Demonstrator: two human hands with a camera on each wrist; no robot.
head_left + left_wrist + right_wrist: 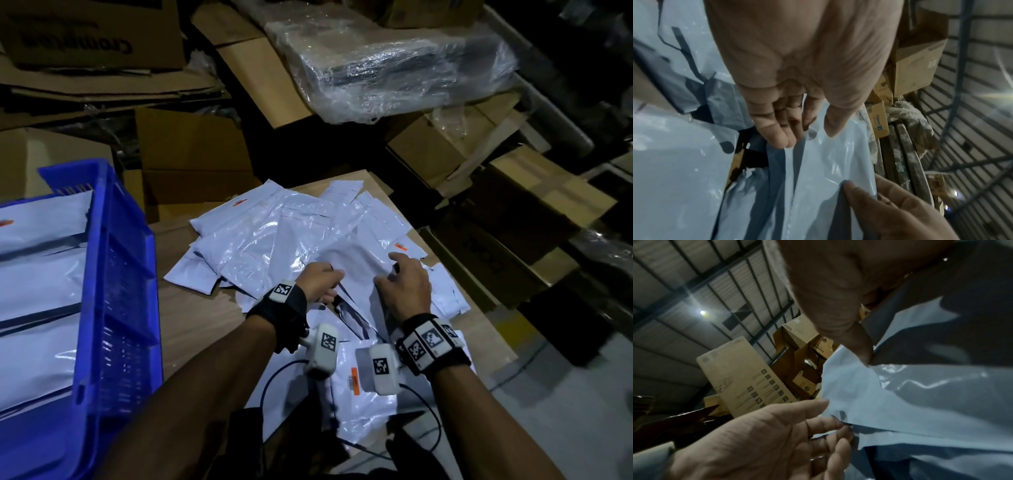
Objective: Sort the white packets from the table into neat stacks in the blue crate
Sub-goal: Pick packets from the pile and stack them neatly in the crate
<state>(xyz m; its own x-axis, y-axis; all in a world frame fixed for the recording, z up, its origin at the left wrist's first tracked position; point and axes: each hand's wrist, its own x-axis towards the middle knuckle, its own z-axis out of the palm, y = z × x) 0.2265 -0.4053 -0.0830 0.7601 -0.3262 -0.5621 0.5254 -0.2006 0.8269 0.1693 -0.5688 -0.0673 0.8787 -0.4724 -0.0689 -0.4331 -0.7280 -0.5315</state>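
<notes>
A loose pile of white packets (274, 236) covers the wooden table (191, 318). Both hands hold one white packet (356, 263) at the pile's near side. My left hand (334, 284) pinches its left edge between thumb and fingers; the left wrist view shows this left hand (810, 138) on the packet (828, 170). My right hand (390, 270) grips the right edge, thumb on top. The right wrist view has the right hand (865, 356) on the packet (900, 402). The blue crate (120, 274) stands at the left, with rows of white packets (37, 281) inside.
Cardboard boxes (191, 144) are heaped behind and to the right of the table. A plastic-wrapped bundle (394, 65) lies on boxes at the back. More packets (363, 401) lie near the table's front edge, under my wrists. Grey floor (565, 394) shows at the right.
</notes>
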